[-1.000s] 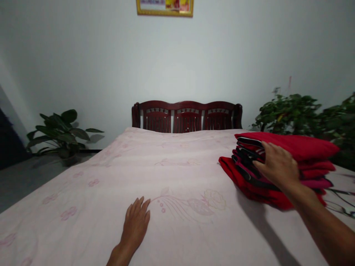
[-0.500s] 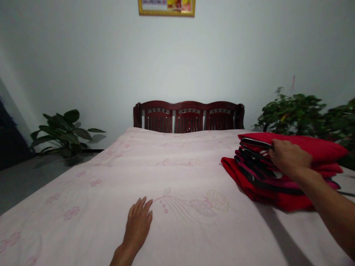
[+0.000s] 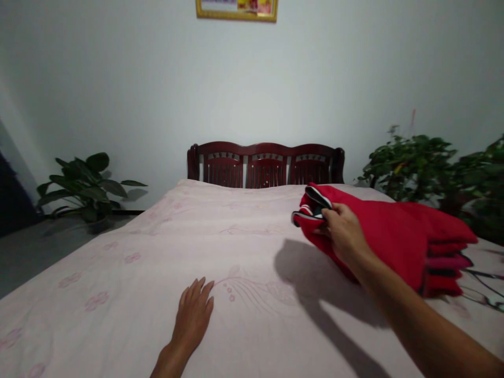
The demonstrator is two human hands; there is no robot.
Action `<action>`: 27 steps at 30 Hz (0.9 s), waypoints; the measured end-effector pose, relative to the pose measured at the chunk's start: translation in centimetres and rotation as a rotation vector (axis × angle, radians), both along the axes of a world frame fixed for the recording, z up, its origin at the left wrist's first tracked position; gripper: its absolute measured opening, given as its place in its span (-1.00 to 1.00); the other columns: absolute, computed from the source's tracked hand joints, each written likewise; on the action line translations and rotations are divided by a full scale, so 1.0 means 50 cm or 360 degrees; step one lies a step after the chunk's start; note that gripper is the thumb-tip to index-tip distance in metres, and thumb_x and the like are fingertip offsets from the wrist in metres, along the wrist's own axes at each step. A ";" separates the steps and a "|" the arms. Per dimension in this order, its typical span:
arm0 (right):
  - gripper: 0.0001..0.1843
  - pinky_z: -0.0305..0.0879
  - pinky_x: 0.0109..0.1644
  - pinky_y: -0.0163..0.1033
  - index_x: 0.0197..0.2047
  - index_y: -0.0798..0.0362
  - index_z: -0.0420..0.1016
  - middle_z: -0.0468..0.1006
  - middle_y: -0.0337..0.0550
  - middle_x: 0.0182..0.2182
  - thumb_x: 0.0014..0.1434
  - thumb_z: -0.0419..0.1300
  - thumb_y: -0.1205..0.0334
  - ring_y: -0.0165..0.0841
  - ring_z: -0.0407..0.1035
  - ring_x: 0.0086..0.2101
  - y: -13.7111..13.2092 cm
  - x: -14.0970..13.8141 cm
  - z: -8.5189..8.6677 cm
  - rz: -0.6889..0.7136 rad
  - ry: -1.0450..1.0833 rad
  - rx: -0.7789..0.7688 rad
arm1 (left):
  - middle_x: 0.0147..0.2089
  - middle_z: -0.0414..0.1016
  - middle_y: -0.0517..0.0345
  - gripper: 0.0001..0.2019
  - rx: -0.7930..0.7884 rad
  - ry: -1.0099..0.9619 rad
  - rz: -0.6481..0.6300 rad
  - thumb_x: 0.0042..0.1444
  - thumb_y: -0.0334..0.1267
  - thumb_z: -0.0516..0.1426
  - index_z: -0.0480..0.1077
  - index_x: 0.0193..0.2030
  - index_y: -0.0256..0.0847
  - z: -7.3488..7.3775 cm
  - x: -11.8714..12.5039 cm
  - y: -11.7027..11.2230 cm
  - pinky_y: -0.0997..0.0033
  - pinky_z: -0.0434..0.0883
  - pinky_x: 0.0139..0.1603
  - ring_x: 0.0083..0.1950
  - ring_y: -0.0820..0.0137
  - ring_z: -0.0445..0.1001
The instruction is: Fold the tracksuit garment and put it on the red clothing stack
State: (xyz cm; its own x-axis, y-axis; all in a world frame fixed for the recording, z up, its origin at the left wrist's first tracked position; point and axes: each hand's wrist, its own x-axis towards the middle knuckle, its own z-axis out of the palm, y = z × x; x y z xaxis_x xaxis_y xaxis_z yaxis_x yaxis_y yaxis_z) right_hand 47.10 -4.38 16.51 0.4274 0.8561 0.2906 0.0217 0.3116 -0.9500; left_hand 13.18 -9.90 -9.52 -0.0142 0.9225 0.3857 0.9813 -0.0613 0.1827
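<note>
My right hand (image 3: 344, 228) grips the edge of a folded red garment (image 3: 388, 231) with dark and white trim, raised at its left end above the bed. Behind and under it, partly hidden, is a stack of folded clothes (image 3: 449, 268) in red, magenta and black at the right. Palm down on the pale pink flowered bedsheet (image 3: 252, 336), my left hand (image 3: 192, 312) rests with its fingers stretched out, holding nothing. The exact type of the red garment cannot be made out.
A dark red wooden headboard (image 3: 266, 165) stands at the far end against the wall. Potted plants flank the bed, one leafy plant (image 3: 88, 186) at left and a bushy plant (image 3: 413, 168) at right. Thin dark wires or cords (image 3: 488, 294) lie beside the stack.
My right hand has drawn the top red garment leftward off the stack, and it now hangs partly over the bed. My left hand has stayed almost in place.
</note>
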 end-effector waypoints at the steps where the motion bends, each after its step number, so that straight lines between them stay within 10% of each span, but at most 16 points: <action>1: -0.75 0.40 -0.53 -0.34 -0.16 0.01 0.32 0.43 -0.29 -0.43 0.04 0.17 0.30 -0.45 0.35 -0.54 -0.014 -0.040 -0.018 0.0123 0.0130 0.0003 | 0.34 0.34 0.02 -0.57 -0.0002 0.0001 -0.0005 0.29 -0.31 -0.07 0.36 0.25 -0.13 0.001 -0.001 -0.001 0.01 0.11 0.40 0.40 0.17 0.19; 7: -0.56 0.46 -0.05 -0.18 -0.01 0.00 0.37 0.55 -0.17 -0.17 0.00 0.25 0.22 -0.35 0.50 -0.20 -0.046 -0.170 -0.134 0.0963 0.0176 -0.0196 | 0.34 0.34 0.00 -0.57 0.0008 -0.0021 -0.0029 0.32 -0.30 -0.09 0.34 0.26 -0.16 0.007 -0.004 -0.005 0.02 0.14 0.39 0.40 0.19 0.21; 14: -0.40 0.07 0.31 0.04 0.22 0.16 0.32 0.34 0.19 0.23 0.12 0.12 0.15 -0.07 0.19 0.23 0.053 -0.064 -0.225 0.0319 -0.1444 -0.0345 | 0.34 0.34 -0.01 -0.56 0.0030 -0.0111 -0.0029 0.33 -0.27 -0.12 0.31 0.28 -0.21 0.005 -0.002 -0.004 0.01 0.12 0.40 0.40 0.17 0.21; 19: -0.33 0.27 0.08 0.02 0.11 0.16 0.42 0.50 0.25 0.05 0.05 0.23 -0.13 0.03 0.40 0.04 0.082 -0.001 -0.275 0.0436 -0.1574 -0.1049 | 0.33 0.36 -0.02 -0.54 0.0043 -0.0250 -0.0056 0.33 -0.24 -0.13 0.29 0.29 -0.24 0.001 0.002 -0.002 -0.01 0.09 0.42 0.40 0.15 0.19; 27: -0.74 0.31 -0.38 -0.28 -0.22 0.14 0.47 0.61 -0.07 -0.38 0.12 0.13 0.14 -0.27 0.48 -0.39 0.035 -0.078 -0.214 0.0870 -0.1033 -0.0822 | 0.15 0.45 -0.04 -0.57 0.0153 -0.1241 -0.0040 0.29 -0.04 -0.05 0.33 0.19 -0.17 0.060 0.007 -0.012 0.11 0.37 0.20 0.14 0.22 0.45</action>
State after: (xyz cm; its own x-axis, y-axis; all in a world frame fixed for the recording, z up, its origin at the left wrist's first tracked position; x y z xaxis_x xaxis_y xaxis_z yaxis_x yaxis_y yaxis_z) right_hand 43.18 -2.65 5.83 -0.1736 0.9754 -0.1355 0.5623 -0.0148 -0.8268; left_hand 13.51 -10.51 -6.50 -0.2932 0.8891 0.3515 0.5703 -0.1324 0.8107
